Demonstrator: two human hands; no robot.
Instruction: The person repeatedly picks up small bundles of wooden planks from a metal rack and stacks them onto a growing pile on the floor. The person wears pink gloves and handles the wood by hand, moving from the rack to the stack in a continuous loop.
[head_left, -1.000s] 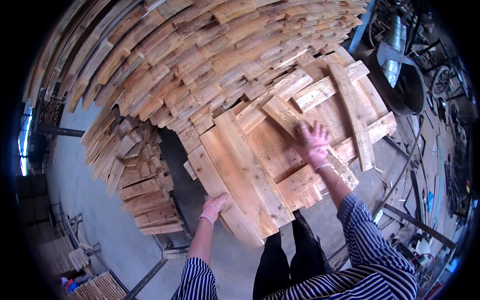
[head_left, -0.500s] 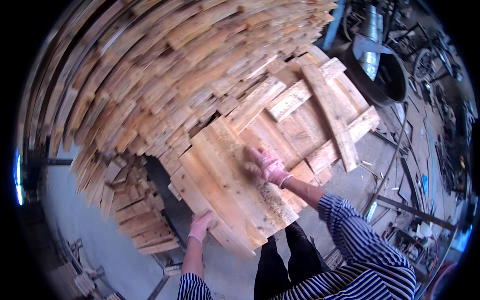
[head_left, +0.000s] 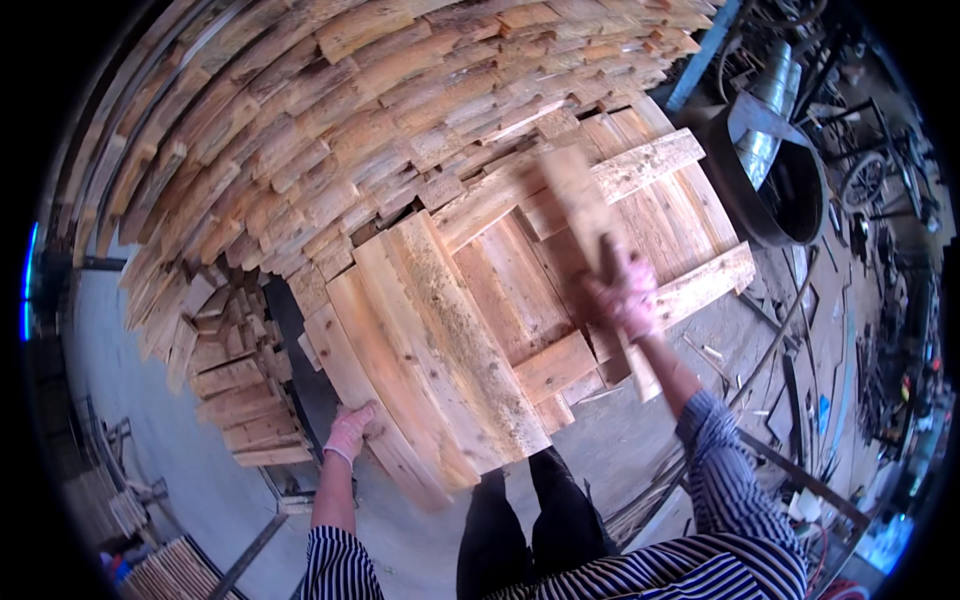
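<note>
My left hand [head_left: 347, 432], in a pale pinkish glove, is closed on the outer edge of a long wooden plank [head_left: 385, 425], the leftmost of several laid side by side. In my right hand [head_left: 627, 292], also gloved and blurred by motion, is a loose wooden plank [head_left: 575, 185]. This plank slants across the far part of the work surface, over the boards. Beneath it lie two crosswise boards, an upper crosswise board [head_left: 660, 160] and a lower crosswise board [head_left: 710, 278]. Sawdust-like crumbs and rough dark patches mark a middle plank [head_left: 470, 345].
A tall stack of wooden boards [head_left: 380, 110] rises at the far side. Shorter wood pieces [head_left: 240, 400] are piled at the left. A dark metal tub [head_left: 770, 185] with a shiny duct stands at the right, near scrap on the floor. My legs [head_left: 530, 520] are close below the planks.
My right hand has moved right, off the near planks and onto the loose plank, which has shifted left and blurs. My left hand stays at the left plank's edge. The view has shifted.
</note>
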